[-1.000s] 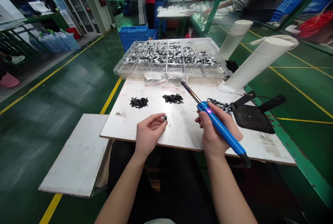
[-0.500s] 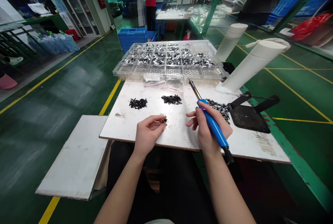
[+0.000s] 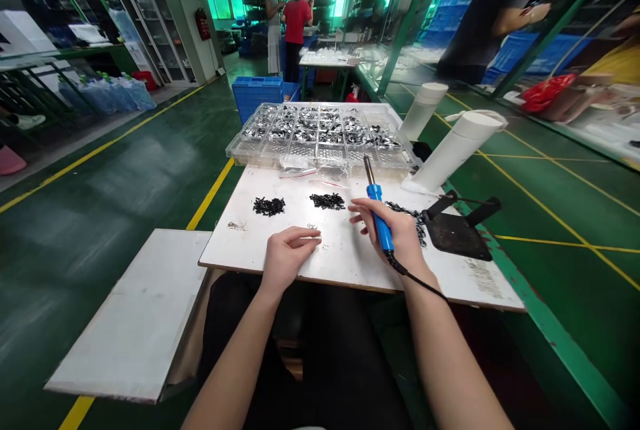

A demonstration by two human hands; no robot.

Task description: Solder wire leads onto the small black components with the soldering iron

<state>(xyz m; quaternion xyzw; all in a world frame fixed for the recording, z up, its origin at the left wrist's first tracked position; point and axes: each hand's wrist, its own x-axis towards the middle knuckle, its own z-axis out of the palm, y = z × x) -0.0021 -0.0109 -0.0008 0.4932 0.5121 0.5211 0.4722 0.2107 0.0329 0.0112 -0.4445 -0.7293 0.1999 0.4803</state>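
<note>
Lying across the right hand's (image 3: 403, 237) fingers (image 3: 361, 203) is a soldering iron (image 3: 383, 230).

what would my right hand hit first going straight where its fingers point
Probably the pile of small black parts just left of the right hand, though the hand's height is unclear and it might pass above.

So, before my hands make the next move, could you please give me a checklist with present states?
1. Soldering iron held in the right hand: ok.
2. Metal tip directed away from the left hand: ok, it points toward the compartment tray.
3. Power cord clear of the tip: ok, it leaves the handle's other end.
4. Part between the left fingers: cannot tell.
5. Iron heated: cannot tell.
6. Left black pile and middle black pile separate: ok.
</note>
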